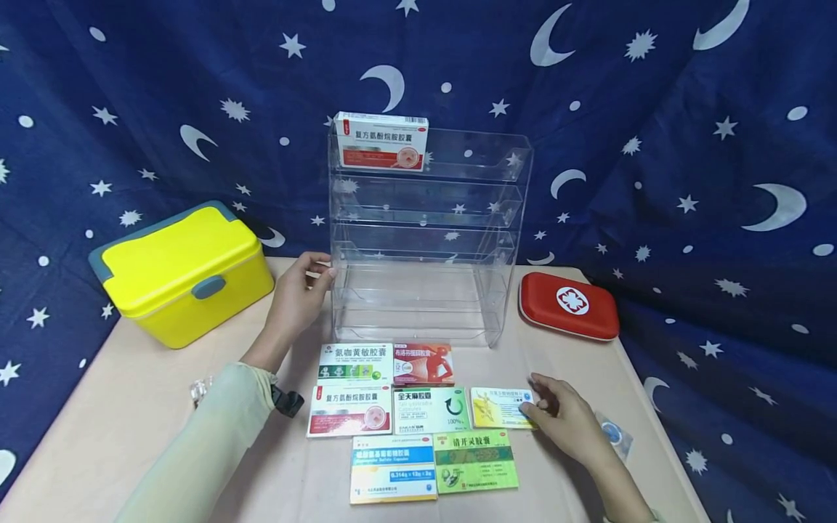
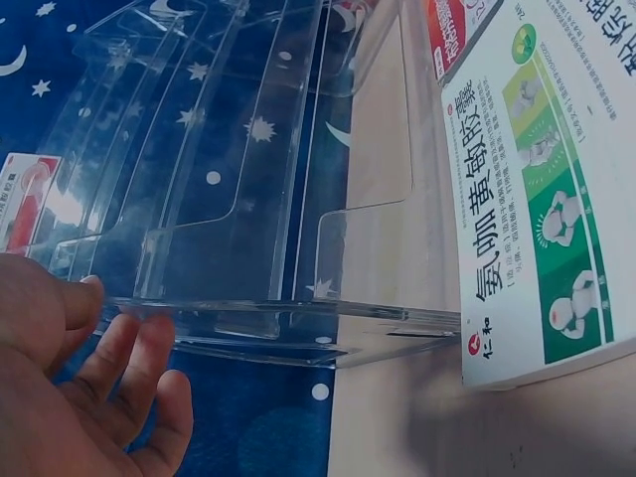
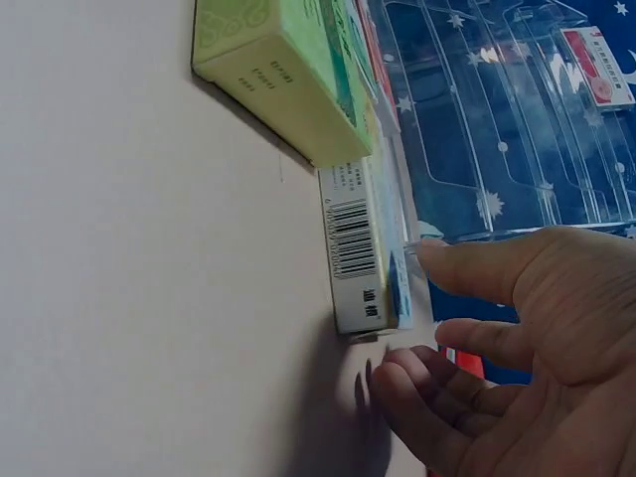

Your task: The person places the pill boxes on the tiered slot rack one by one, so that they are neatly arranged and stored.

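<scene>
Head view: a clear tiered rack (image 1: 418,236) stands at the centre of the table (image 1: 288,487), with one red-and-white box (image 1: 382,142) at the left end of its top tier. The left hand (image 1: 297,298) is at the rack's left side wall, fingers loosely bent. The right hand (image 1: 569,421) is at the right end of a yellow-and-white box (image 1: 497,408), which lies flat on the table in front of the rack; its thumb overlaps that end. Six other boxes lie flat nearby, including a green box (image 1: 477,461). A yellow case (image 1: 183,254) is left of the rack; a red case (image 1: 569,305) is right of it.

Left wrist view: the fingers are slightly curved and partly spread beside the rack's edge; firm contact cannot be determined.

Right wrist view: the thumb tip is at the yellow-and-white box's upper edge; the fingers are bent, apart from the thumb, not pinching.
</scene>
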